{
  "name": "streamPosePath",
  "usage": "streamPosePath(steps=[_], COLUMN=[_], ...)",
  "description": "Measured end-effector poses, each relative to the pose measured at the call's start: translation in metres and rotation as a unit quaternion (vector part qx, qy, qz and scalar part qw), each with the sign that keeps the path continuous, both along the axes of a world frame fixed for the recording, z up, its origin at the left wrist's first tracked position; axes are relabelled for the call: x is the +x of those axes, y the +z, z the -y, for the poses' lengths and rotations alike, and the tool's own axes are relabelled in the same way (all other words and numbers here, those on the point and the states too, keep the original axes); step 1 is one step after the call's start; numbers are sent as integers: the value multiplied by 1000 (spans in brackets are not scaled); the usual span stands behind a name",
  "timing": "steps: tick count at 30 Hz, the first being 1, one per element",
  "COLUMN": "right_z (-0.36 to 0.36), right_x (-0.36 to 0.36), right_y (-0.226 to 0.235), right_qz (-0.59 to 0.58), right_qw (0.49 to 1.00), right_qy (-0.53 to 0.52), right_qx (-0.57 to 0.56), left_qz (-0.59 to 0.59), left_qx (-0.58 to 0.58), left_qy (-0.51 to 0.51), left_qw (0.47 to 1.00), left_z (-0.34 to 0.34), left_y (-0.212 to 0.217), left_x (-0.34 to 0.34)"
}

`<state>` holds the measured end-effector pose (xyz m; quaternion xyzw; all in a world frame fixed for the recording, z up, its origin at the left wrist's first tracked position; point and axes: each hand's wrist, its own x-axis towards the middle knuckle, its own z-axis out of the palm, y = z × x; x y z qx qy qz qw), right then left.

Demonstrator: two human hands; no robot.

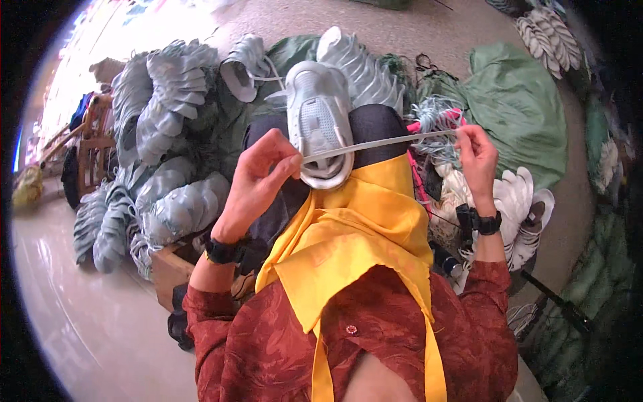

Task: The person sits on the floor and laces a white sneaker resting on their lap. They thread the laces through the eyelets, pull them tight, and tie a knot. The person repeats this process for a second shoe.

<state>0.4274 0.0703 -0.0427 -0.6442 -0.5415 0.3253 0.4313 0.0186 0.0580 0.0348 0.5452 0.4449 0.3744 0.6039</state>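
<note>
A pale grey-white sneaker (317,114) rests across my lap, toe pointing away and its opening toward me. A flat white shoelace (378,143) is stretched taut over it, just above the opening. At the left, my left hand (265,166) pinches the lace beside the shoe's collar, thumb against the fingers. My right hand (477,153), out beyond my right knee, grips the other end between thumb and fingertips. Whether the lace is threaded through the shoe cannot be made out.
Stacks of pale shoe uppers (171,94) lie to the left, with another stack (365,67) ahead. A bundle of laces (439,114) sits at my right knee, near a green sack (519,114). White shoe pieces (514,194) lie by my right wrist. A wooden box (171,271) stands at lower left.
</note>
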Motion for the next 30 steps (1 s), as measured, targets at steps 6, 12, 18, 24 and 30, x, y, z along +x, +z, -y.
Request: streamPosePath(steps=[6, 12, 18, 24, 30], right_z=[-13, -28, -32, -26, -35], right_x=[28, 32, -99, -168, -168], right_y=[-28, -24, 43, 57, 42], right_qz=[64, 289, -14, -171, -120], right_qw=[998, 956, 974, 907, 927], right_qy=[-23, 47, 215, 368, 336], right_qx=[-1, -2, -69, -115, -111], left_qz=[16, 54, 15, -10, -36], left_qx=[2, -10, 21, 68, 94], left_qy=[2, 16, 17, 17, 60], left_qw=[1000, 998, 1000, 997, 993], left_z=[-6, -11, -15, -15, -15], left_y=[-16, -29, -25, -24, -45], left_x=[1, 11, 25, 26, 20])
